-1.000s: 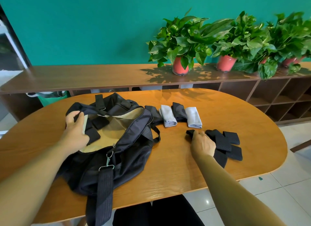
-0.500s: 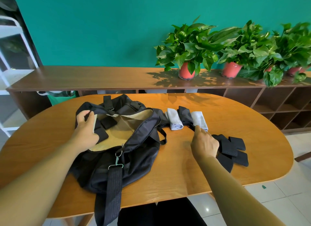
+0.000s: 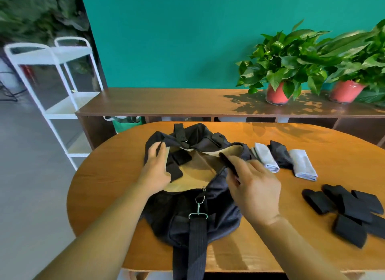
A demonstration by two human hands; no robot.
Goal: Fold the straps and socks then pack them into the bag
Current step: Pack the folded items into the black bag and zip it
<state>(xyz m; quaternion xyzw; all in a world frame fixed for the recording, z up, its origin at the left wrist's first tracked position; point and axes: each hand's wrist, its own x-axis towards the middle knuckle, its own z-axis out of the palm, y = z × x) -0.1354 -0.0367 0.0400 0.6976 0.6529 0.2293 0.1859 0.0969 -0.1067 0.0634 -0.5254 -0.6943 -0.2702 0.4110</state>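
Holding a dark piece over the open duffel bag (image 3: 187, 223).
The left hand (image 3: 155, 171) grips the bag's left rim, fingers curled over it. The right hand (image 3: 256, 192) pinches a blurred black piece, probably a folded strap (image 3: 228, 163), above the tan lining where two packed straps (image 3: 181, 156) lie. Folded socks (image 3: 266, 159) and a strap pile (image 3: 350, 211) rest on the table (image 3: 116, 175) to the right.
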